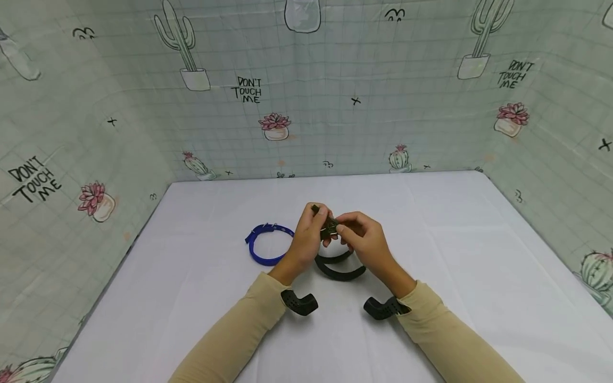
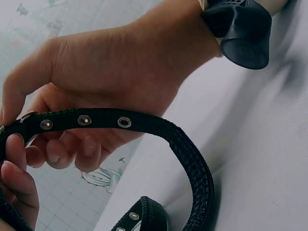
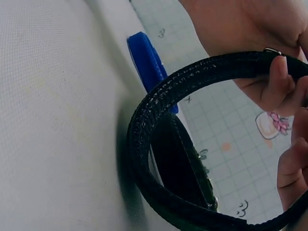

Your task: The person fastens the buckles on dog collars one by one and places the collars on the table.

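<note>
Both hands hold a black collar (image 2: 195, 178) above the table, its strap curving down in a loop below them. My left hand (image 1: 301, 240) grips the collar near its metal buckle, thumb pressed on the strap. From the other side, my right hand (image 1: 372, 246) pinches the strap with thumb and fingers. Metal-rimmed holes show along the strap in the left wrist view; fingers partly hide the buckle. Beneath the held loop lies a second black collar (image 3: 175, 156), also with metal-rimmed holes. A blue collar (image 1: 266, 261) lies in a ring left of the hands.
A white-covered table (image 1: 201, 276) spreads under the hands. Behind and beside it hangs pale grid-patterned cloth (image 1: 325, 74) printed with cacti and lettering. Black camera mounts sit at both wrists.
</note>
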### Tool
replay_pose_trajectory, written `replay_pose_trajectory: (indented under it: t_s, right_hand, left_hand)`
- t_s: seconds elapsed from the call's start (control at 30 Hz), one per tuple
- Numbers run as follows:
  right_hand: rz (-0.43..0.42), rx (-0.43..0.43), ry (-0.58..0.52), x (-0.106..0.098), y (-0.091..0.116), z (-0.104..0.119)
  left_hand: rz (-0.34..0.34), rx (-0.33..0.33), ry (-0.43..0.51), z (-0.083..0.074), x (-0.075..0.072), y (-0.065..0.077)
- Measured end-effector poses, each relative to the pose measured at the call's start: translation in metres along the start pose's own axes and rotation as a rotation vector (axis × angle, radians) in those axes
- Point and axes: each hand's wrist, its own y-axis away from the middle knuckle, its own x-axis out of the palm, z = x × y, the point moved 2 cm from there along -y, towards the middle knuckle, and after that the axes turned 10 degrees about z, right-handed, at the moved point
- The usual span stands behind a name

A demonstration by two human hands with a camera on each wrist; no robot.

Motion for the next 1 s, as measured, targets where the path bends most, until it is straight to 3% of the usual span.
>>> replay_pose_trajectory:
  t_s: [0.1,0.2,0.43,0.77,1.0]
  right_hand:
    - [-0.017,0.005,0.033,0.003,-0.004,0.000]
    - [-0.088,0.016,0.035,0.003,-0.003,0.001]
    - [-0.256,0.022,-0.041,-0.005,0.000,-0.001]
    - [-0.287,-0.035,-0.057,-0.010,-0.003,0.001]
    - [-0.297,-0.058,-0.075,-0.012,-0.005,0.006]
  left_hand:
    - [-0.014,-0.014,0.000,0.000,-0.004,0.002]
    - [0.022,-0.065,-0.025,0.001,-0.005,0.001]
    - [0.131,-0.217,-0.263,0.007,-0.004,0.000]
    - [0.087,-0.198,-0.373,0.003,-0.001,-0.001]
    - [0.145,-0.245,-0.403,0.002,0.001,-0.002]
